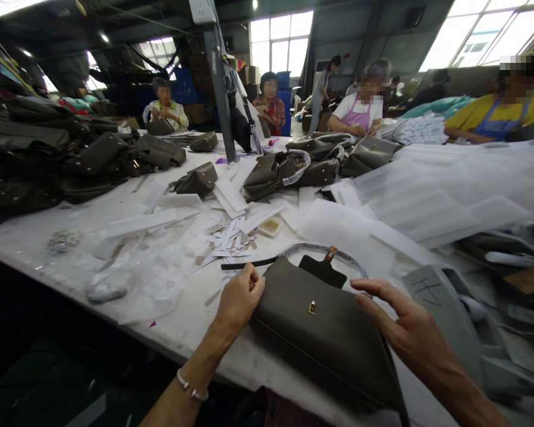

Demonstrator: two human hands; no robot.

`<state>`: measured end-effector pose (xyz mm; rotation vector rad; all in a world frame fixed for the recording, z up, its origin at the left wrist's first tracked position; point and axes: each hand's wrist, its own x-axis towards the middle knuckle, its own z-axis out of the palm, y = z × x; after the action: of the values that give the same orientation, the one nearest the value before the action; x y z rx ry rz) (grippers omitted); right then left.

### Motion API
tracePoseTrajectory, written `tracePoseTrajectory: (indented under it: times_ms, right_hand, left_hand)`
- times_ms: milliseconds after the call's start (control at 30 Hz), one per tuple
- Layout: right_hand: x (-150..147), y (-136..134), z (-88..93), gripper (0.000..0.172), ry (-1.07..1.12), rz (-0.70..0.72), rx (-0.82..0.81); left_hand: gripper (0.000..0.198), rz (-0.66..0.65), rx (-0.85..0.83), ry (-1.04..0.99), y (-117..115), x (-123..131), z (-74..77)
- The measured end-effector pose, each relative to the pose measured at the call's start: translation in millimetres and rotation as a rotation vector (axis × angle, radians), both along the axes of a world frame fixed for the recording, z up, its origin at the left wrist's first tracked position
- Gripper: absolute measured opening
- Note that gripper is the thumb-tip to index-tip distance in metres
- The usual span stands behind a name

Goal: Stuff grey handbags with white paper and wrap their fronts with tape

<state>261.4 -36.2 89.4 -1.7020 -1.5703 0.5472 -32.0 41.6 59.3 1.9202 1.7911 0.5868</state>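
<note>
A dark olive handbag (pixel 314 332) lies tilted at the front edge of the table, with a small gold clasp (pixel 312 307) on its front. Its dark flap tab (pixel 323 271) points away from me, and a plastic-wrapped handle (pixel 351 256) arches behind it. My left hand (pixel 240 296) has curled fingers pinching the bag's upper left corner, beside a dark strap end (pixel 249 265). At the upper right corner, my right hand (pixel 409 326) has its fingers stretched out and apart, against or just beside the bag.
Paper scraps (pixel 234 237), crumpled plastic (pixel 146 284) and white foam sheets (pixel 454 184) cover much of the table. A grey tape dispenser (pixel 445 308) stands at right. More handbags (pixel 271 172) lie beyond, with a large pile (pixel 93 154) at left. Several people sit across the table.
</note>
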Motion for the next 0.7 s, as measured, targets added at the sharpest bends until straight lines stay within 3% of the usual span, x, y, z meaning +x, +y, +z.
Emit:
tracePoseTrajectory:
  times_ms: [100,167,267,367,533,700]
  right_hand:
    - [-21,-11,-2.0,0.042,-0.236,0.299,0.003]
    - [-29,-21,-12.0,0.066,-0.373,0.462,-0.015]
    - [-30,-31,-27.8,0.090,-0.485,0.528,-0.021]
    - [-20,-30,-37.5,0.096,-0.542,0.479,0.003]
    - [-9,-30,-55.4,0.094,-0.614,0.485,0.028]
    - [-16,-49,-95.7,0.097,-0.735,0.379,0.184]
  left_hand:
    - [0.007,-0.123,-0.018,0.215,-19,1,14.7]
    - [0.011,-0.215,0.068,0.296,-30,0,24.4]
    - [0.047,-0.515,0.254,0.282,-41,2,31.7]
    - [0.086,-0.797,0.247,0.287,-47,13,28.7]
    - [0.095,-0.811,0.151,0.364,-50,31,14.7]
    - [0.066,-0.769,0.182,0.435,-56,37,-21.4]
